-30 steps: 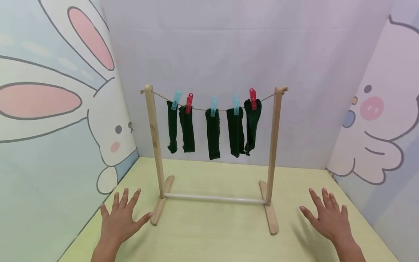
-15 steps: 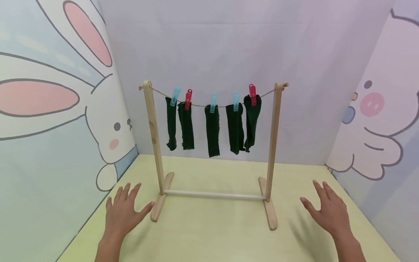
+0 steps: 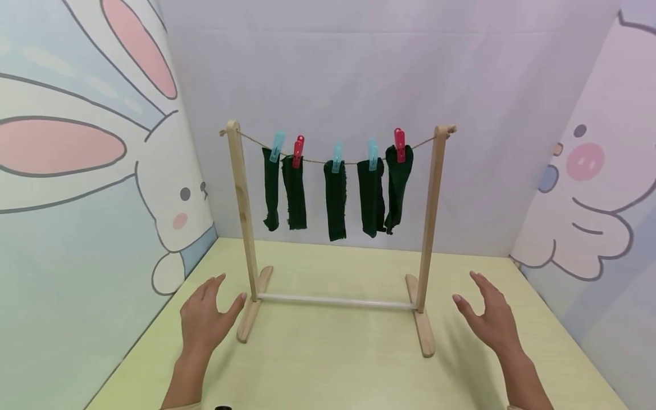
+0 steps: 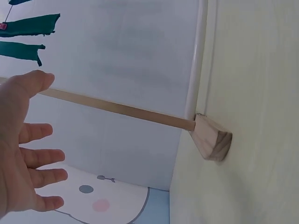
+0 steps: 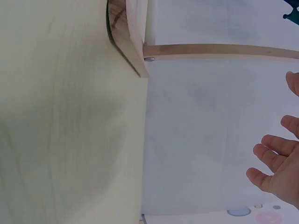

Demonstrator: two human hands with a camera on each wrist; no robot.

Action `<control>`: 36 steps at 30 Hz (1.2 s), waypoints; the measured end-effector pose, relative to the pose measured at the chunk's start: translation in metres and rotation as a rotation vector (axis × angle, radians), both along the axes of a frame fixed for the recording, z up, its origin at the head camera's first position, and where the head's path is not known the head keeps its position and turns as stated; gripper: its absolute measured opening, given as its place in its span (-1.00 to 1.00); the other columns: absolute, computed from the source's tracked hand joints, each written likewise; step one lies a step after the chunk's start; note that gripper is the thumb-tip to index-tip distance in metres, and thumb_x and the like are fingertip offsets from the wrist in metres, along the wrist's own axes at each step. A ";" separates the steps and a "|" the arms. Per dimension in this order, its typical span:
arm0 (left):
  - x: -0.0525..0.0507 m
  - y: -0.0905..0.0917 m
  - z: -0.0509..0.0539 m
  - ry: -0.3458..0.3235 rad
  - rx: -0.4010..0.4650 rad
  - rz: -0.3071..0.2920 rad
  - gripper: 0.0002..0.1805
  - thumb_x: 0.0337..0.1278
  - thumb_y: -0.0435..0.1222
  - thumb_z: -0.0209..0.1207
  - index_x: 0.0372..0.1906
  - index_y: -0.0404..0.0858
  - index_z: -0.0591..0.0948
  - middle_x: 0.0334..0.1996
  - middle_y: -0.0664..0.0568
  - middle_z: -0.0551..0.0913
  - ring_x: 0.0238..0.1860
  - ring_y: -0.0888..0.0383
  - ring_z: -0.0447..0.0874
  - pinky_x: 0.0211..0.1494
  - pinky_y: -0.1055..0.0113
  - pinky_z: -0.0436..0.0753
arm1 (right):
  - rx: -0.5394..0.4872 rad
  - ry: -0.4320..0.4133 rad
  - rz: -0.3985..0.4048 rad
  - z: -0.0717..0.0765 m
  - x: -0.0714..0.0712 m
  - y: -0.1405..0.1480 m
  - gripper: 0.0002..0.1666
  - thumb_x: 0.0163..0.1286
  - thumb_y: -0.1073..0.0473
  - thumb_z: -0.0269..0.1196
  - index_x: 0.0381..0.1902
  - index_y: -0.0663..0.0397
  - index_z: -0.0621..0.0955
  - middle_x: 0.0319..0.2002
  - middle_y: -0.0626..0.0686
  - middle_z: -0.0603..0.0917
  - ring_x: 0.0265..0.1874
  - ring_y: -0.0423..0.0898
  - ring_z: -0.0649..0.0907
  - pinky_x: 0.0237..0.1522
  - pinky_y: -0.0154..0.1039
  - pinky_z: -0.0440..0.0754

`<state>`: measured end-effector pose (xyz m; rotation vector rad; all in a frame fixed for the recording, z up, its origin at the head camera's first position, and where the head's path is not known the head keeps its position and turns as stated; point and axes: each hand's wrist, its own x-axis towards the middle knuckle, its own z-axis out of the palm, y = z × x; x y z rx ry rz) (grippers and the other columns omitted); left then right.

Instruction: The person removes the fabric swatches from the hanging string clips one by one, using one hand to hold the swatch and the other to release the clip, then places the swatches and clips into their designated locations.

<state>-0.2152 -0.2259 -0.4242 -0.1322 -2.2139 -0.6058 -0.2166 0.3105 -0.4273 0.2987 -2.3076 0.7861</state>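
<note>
My left hand (image 3: 204, 316) hovers over the table near the left foot of a wooden drying rack (image 3: 429, 222), its fingers apart and holding nothing. To the rack's right, my right hand (image 3: 492, 319) is likewise raised and holds nothing. Several narrow dark green cloth pieces (image 3: 335, 202) hang in a row from the rack's twine line (image 3: 315, 162). Each has a clothespin at its top, some light blue (image 3: 337, 157), two red (image 3: 400, 145). In the left wrist view the thumb and fingers (image 4: 44, 156) are spread; the right wrist view shows loosely bent fingers (image 5: 275, 144), partly cut off.
A white bar (image 3: 338, 302) joins the rack's two wooden feet (image 3: 424, 336) on the pale yellow tabletop (image 3: 328, 364). Panels with a cartoon rabbit (image 3: 169, 210) and a pink-cheeked figure (image 3: 589, 216) stand at the sides, a plain pale backdrop (image 3: 359, 74) behind.
Both hands have moved inward toward the rack and turned, palms more toward each other, fingers less spread. The head view has tilted slightly down. Cloths and clothespins stay in place on the line.
</note>
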 end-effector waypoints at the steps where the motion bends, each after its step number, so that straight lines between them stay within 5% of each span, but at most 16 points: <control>1: -0.001 0.001 0.002 0.002 0.019 -0.009 -0.38 -0.18 -0.09 0.33 0.03 -0.36 0.54 -0.05 -0.32 0.55 -0.07 -0.28 0.51 -0.18 -0.24 0.38 | -0.011 0.006 0.011 0.001 -0.001 -0.002 -0.26 0.15 0.21 0.34 0.24 0.38 0.35 0.15 0.44 0.38 0.09 0.45 0.33 -0.07 0.35 0.25; 10: -0.008 0.010 0.020 -0.067 0.120 -0.021 -0.42 -0.05 -0.12 0.30 0.08 -0.37 0.51 0.00 -0.29 0.52 0.01 -0.26 0.46 -0.13 -0.20 0.39 | -0.060 0.026 0.056 0.014 -0.008 -0.017 -0.29 0.14 0.25 0.34 0.24 0.31 0.37 0.13 0.37 0.43 0.07 0.38 0.38 -0.05 0.28 0.30; 14: -0.013 0.011 0.025 -0.047 0.151 -0.055 -0.42 -0.05 -0.18 0.31 0.09 -0.39 0.50 0.00 -0.31 0.51 0.04 -0.25 0.43 -0.09 -0.21 0.36 | -0.084 0.098 0.064 0.020 -0.014 -0.023 -0.29 0.09 0.32 0.36 0.22 0.28 0.41 0.08 0.32 0.49 0.03 0.25 0.46 0.07 -0.23 0.34; 17: -0.015 0.014 0.028 -0.026 0.172 -0.103 -0.43 -0.06 -0.23 0.33 0.09 -0.41 0.49 0.00 -0.32 0.49 0.05 -0.24 0.42 -0.08 -0.20 0.38 | -0.100 0.171 0.093 0.025 -0.018 -0.028 -0.30 0.04 0.38 0.36 0.20 0.29 0.44 0.05 0.29 0.52 0.05 -0.04 0.48 0.01 -0.57 0.21; 22: -0.020 0.018 0.031 -0.010 0.180 -0.160 -0.43 -0.04 -0.28 0.33 0.12 -0.40 0.48 0.02 -0.30 0.48 0.07 -0.21 0.41 -0.03 -0.15 0.41 | -0.122 0.260 0.164 0.038 -0.022 -0.036 -0.32 0.02 0.42 0.34 0.17 0.30 0.46 0.07 0.26 0.53 0.07 -0.39 0.42 0.01 -0.57 0.26; 30: -0.027 0.025 0.042 -0.011 0.198 -0.193 -0.45 0.00 -0.30 0.30 0.14 -0.38 0.47 0.03 -0.27 0.48 0.03 -0.18 0.43 -0.04 -0.13 0.42 | -0.142 0.312 0.216 0.060 -0.023 -0.050 -0.32 -0.06 0.53 0.32 0.12 0.40 0.46 0.04 0.31 0.53 0.05 -0.33 0.46 -0.01 -0.53 0.34; 36: -0.031 0.032 0.051 0.024 0.221 -0.242 -0.47 0.01 -0.30 0.30 0.12 -0.40 0.48 0.02 -0.26 0.50 -0.01 -0.17 0.46 -0.08 -0.11 0.44 | -0.178 0.322 0.280 0.091 -0.008 -0.072 -0.38 -0.08 0.64 0.23 0.06 0.58 0.42 -0.02 0.47 0.49 0.04 -0.25 0.50 -0.03 -0.47 0.39</control>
